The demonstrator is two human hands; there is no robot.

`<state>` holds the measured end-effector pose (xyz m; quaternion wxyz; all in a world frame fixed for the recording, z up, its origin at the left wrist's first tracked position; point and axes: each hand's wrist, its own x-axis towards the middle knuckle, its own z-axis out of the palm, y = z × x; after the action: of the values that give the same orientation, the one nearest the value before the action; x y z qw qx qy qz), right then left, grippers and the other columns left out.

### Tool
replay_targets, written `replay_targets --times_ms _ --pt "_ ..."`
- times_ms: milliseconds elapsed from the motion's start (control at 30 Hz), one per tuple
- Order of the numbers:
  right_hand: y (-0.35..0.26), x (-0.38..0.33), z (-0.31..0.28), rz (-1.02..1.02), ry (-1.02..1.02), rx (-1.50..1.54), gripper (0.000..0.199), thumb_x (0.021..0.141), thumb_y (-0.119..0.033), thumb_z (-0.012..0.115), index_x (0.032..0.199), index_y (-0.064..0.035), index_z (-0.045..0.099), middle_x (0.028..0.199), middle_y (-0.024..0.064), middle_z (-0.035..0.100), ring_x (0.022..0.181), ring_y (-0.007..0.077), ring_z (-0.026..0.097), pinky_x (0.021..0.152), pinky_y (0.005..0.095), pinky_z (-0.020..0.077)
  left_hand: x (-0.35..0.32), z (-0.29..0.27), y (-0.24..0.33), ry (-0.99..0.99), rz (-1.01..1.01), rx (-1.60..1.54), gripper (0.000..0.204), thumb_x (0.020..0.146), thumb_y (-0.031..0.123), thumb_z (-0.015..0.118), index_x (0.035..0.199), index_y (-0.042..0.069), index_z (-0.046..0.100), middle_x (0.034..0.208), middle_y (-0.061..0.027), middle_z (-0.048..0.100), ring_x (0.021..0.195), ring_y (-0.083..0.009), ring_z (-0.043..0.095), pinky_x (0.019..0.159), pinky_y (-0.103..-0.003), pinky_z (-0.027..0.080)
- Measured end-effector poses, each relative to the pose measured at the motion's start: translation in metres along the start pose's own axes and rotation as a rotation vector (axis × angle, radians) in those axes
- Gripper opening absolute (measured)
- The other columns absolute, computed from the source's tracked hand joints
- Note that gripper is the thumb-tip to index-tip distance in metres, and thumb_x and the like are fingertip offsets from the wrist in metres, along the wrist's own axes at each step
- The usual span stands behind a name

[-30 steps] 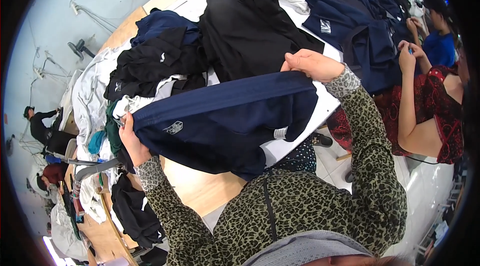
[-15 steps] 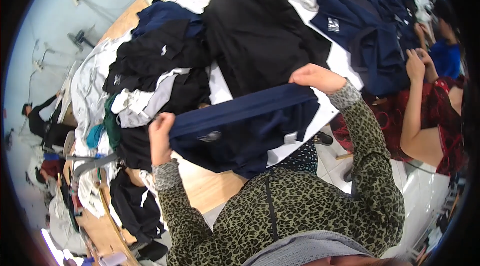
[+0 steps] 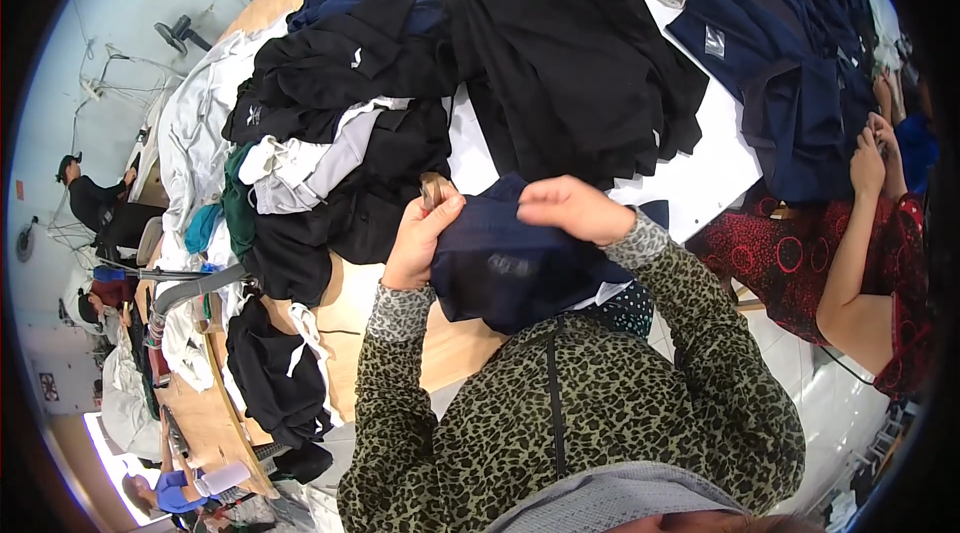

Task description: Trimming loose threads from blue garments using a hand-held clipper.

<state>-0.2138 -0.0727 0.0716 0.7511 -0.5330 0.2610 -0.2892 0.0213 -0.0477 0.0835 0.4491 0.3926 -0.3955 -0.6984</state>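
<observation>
A navy garment [image 3: 500,278] with a small pale print hangs bunched in front of me. My left hand [image 3: 415,241] is closed on its left upper edge, thumb pressed down on the cloth. A small brownish thing [image 3: 433,191] shows just beyond those fingertips; whether it is held or lies behind them I cannot tell. Over the garment's upper right part is my right hand [image 3: 585,211], palm side toward the left. Its fingertips are smeared by motion, so their grip on the cloth is unclear. A white tag [image 3: 612,290] shows at the garment's lower right.
Black folded garments [image 3: 570,53] are stacked beyond my hands. A mixed pile of black clothes [image 3: 340,63] lies to the left, navy clothes [image 3: 770,43] to the right. A co-worker's hands [image 3: 872,158] work close at the right. A curved grey hose [image 3: 195,288] is at the left.
The garment was stretched wide between both hands; now it is bunched. My hands have come closer together, the right moving left and the left moving right.
</observation>
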Motion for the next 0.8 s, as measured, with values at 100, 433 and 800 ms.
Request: replay_targets --times_ms 100,433,800 --pt "0.000 -0.009 -0.018 0.051 0.069 0.171 0.021 0.092 -0.018 0.057 0.092 0.0012 0.065 0.083 -0.0032 0.064 0.076 0.0024 0.056 0.072 0.0176 0.0451 -0.002 -0.006 -0.008 0.113 0.094 0.232 0.014 0.089 0.013 0.060 0.080 0.003 0.059 0.073 0.0054 0.054 0.066 -0.0024 0.047 0.062 -0.018 0.039" --pt "0.009 -0.036 -0.044 0.116 0.139 -0.025 0.015 0.089 -0.014 0.061 0.083 -0.0011 0.063 0.074 -0.0067 0.058 0.068 -0.0003 0.048 0.063 0.0165 0.0390 -0.005 -0.015 -0.018 0.158 0.250 0.527 0.014 0.086 0.011 0.064 0.080 -0.001 0.061 0.067 0.0063 0.053 0.061 -0.0011 0.042 0.055 -0.017 0.034" --pt "0.013 -0.045 -0.048 0.146 0.166 -0.004 0.009 0.085 -0.008 0.065 0.087 0.0004 0.063 0.076 -0.0041 0.061 0.070 0.0017 0.052 0.065 0.0170 0.0412 -0.006 -0.004 -0.017 0.089 0.180 0.592 0.013 0.085 0.010 0.064 0.085 -0.002 0.062 0.066 0.0069 0.052 0.061 -0.0003 0.042 0.054 -0.016 0.035"
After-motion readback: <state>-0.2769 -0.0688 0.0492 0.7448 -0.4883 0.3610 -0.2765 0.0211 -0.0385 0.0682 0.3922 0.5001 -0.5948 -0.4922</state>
